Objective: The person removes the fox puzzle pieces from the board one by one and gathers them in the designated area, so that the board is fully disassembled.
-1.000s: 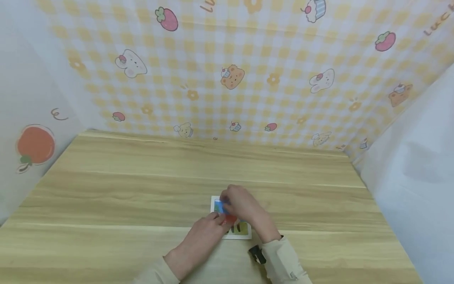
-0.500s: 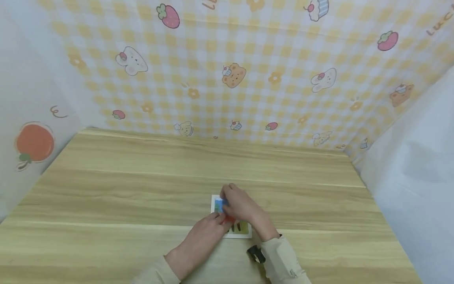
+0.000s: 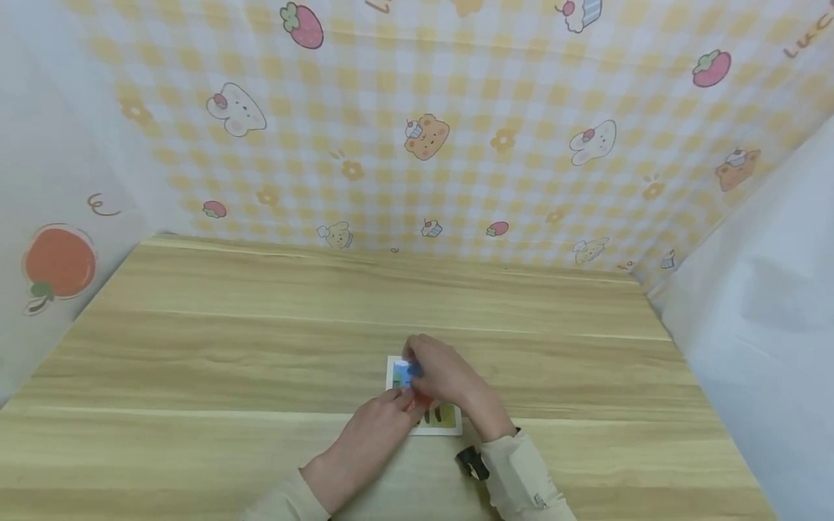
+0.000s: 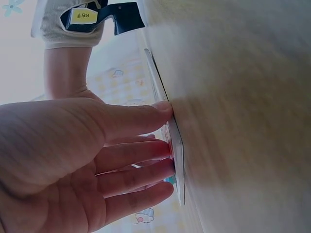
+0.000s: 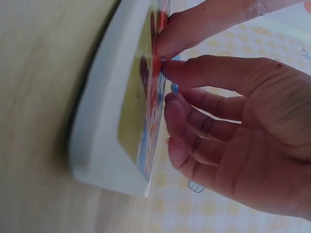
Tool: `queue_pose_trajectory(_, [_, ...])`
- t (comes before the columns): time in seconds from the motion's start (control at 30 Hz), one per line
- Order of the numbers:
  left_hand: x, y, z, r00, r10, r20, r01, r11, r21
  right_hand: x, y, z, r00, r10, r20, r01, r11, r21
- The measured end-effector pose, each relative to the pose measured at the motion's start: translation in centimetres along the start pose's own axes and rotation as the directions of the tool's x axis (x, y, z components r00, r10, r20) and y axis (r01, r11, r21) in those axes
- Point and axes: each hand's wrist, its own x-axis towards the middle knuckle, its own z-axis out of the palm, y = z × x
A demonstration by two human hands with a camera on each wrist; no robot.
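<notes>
A flat white-bordered picture board point(image 3: 436, 432) lies on the wooden table, printed in blue, green, red and yellow-olive. In the right wrist view its thick white rim point(image 5: 104, 160) stands above the recessed picture. My left hand point(image 3: 371, 438) rests on the board's near left part, its fingers fairly straight and touching the picture; its thumb point(image 4: 158, 110) lies at the board's edge. Over the upper right part, my right hand point(image 3: 446, 373) bends its fingers and pinches a small blue piece point(image 5: 174, 89) at the surface. Most of that piece is hidden by the fingers.
The wooden table point(image 3: 260, 347) spreads round the board on all sides. A yellow checked cloth point(image 3: 365, 130) with cartoon prints hangs behind it, with white sheets at both sides. A black mount point(image 3: 472, 463) sits on the right wrist.
The right fingers have shifted slightly at the blue piece, and more of its darker blue shows between them. The left hand and the board stay in place; the head view tilts slightly.
</notes>
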Motion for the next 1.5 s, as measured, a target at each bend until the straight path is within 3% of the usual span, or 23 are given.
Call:
queue_pose_trajectory(0.2, [0.3,0.0,0.1,0.998,0.028,-0.048,-0.028,1.000,0.009,-0.2,0.2,-0.4,0.999,-0.028,-0.026,0.025,0.994,-0.104])
queue_pose_trajectory(0.37, [0.4,-0.1,-0.1,0.998,0.034,-0.053,-0.034,0.999,-0.001,-0.2,0.3,-0.6,0.997,-0.073,-0.034,0.065,0.980,-0.189])
queue_pose_trajectory(0.5, [0.6,-0.1,-0.1,0.997,0.044,-0.059,-0.045,0.999,-0.018,-0.3,0.5,-0.9,0.997,-0.065,-0.045,0.053,0.972,-0.230])
queue_pose_trajectory(0.73, [0.4,-0.4,0.0,1.000,-0.018,0.002,0.018,0.993,-0.121,-0.6,1.6,-2.4,0.989,-0.081,-0.121,0.059,0.983,-0.174])
queue_pose_trajectory(1.03, [0.5,-0.2,-0.1,0.999,-0.033,0.023,0.037,0.985,-0.170,-2.7,4.5,-5.3,0.971,-0.016,-0.238,-0.010,0.994,-0.107])
queue_pose_trajectory(1.33, [0.4,-0.1,-0.1,0.998,-0.044,0.045,0.051,0.983,-0.174,-3.4,7.3,-5.2,0.985,0.109,-0.137,-0.126,0.984,-0.127])
queue_pose_trajectory(1.5, [0.0,-0.1,0.0,0.998,-0.039,0.038,0.045,0.985,-0.165,-2.9,7.8,-4.5,0.987,0.120,-0.108,-0.130,0.987,-0.093])
